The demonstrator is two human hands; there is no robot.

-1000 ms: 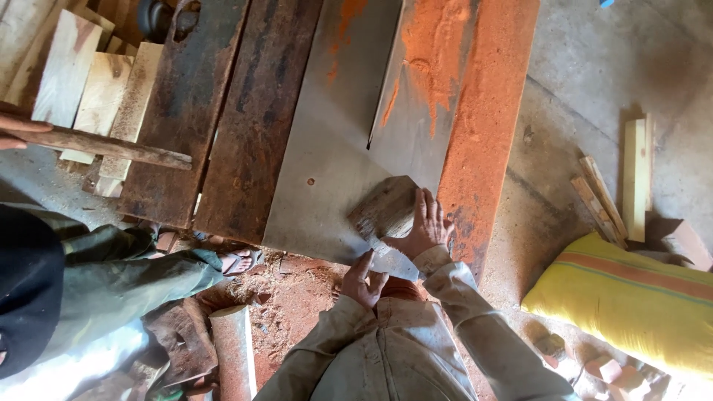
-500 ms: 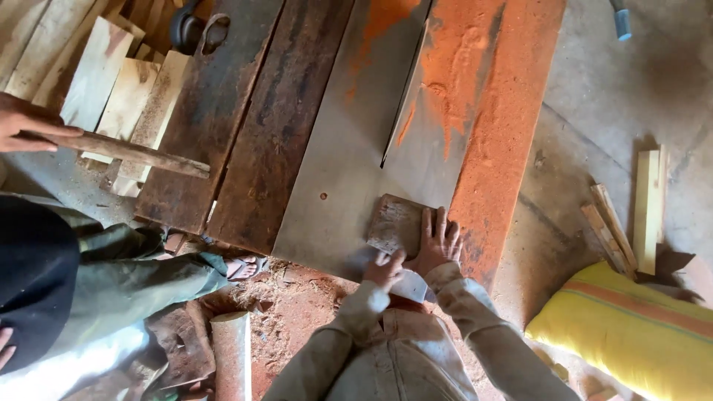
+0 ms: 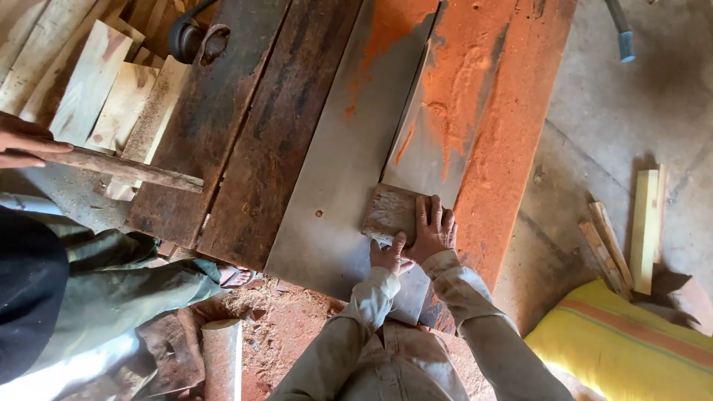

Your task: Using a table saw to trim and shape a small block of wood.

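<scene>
2 hands rest on 1 wood block point(image 3: 392, 213) in the head view. The block lies flat on the grey metal plate point(image 3: 334, 193) of the counter point(image 3: 245, 148), beside the narrow slot point(image 3: 407, 111) that runs up the plate.

Left hand point(image 3: 388, 256): fingers curled at the block's near edge, thumb on its corner. Right hand point(image 3: 432, 230): fingers spread wide, pressing flat on the block's right side.

Risk: the fingertips sit close to the slot line; a slip on the orange sawdust point(image 3: 483, 111) could carry them over it. The dust could also let the block skid or twist.

A second person's hand point(image 3: 26, 141) at left holds a rough stick point(image 3: 126, 169) over the counter edge. Pale boards point(image 3: 111, 96) lie stacked beyond.

Containers: 1 yellow sack point(image 3: 624, 349) lies on the floor at right; its contents are hidden.
</scene>
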